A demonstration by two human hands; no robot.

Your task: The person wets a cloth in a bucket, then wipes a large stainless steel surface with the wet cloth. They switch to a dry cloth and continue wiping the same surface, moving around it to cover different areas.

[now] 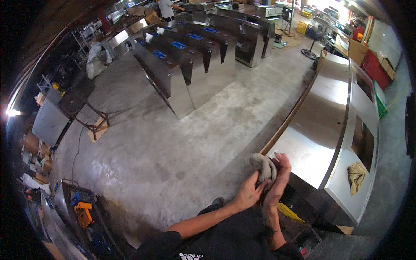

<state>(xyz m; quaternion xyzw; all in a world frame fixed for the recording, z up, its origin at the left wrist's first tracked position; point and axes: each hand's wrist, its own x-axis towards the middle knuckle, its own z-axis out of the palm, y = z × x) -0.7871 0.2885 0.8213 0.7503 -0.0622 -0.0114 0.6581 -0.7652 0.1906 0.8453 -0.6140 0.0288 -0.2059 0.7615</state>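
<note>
Both of my hands are together in front of my body, just beside the near end of a long stainless steel cabinet [303,143]. A bunched grey cloth [262,165], perhaps a work glove, is pressed between them. My left hand [250,190] is closed on its lower part. Around the other side curls my right hand [277,184], palm against the cloth, its fingertips bent at the top. A crumpled tan cloth [357,177] lies on the white end panel of the cabinet, apart from my hands.
Tall steel housings with blue panels [186,82] stand in rows ahead. A dark metal stool [89,115] is at the left, and orange and blue power tools [83,212] sit lower left. Under the cabinet's near end shows something yellow [290,212]. Another person [167,8] stands far back.
</note>
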